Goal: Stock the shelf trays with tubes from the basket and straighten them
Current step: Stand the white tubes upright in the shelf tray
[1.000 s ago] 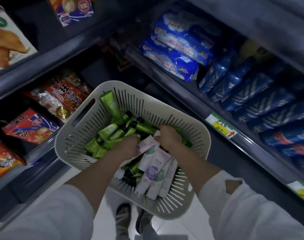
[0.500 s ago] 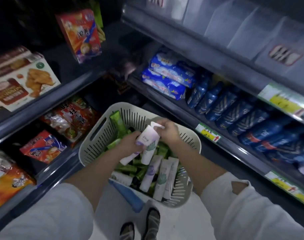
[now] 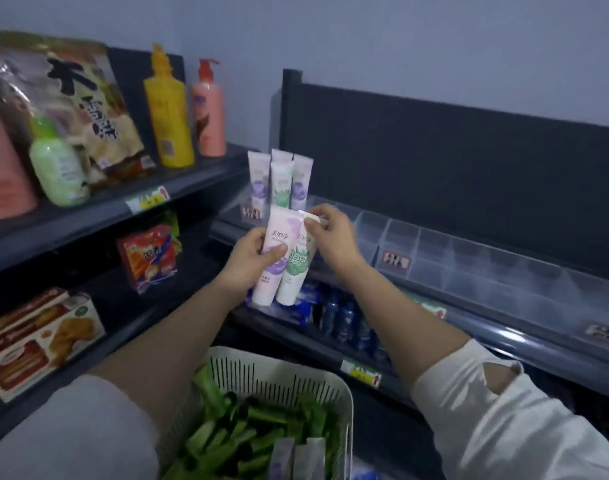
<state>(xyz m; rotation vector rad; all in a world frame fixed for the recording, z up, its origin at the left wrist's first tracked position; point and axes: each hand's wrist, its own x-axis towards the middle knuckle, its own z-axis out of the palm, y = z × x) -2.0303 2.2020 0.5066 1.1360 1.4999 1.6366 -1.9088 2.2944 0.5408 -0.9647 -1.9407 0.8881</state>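
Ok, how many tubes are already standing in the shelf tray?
3 for sure, side by side at the left end of the shelf tray: left purple tube, green tube in the middle, right purple tube. A crimp behind the green tube may be a fourth.

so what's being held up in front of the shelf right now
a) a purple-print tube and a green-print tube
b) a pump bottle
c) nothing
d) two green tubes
a: the left hand grips the purple-print tube with the green-print tube right beside it, and the right hand pinches at its top end.
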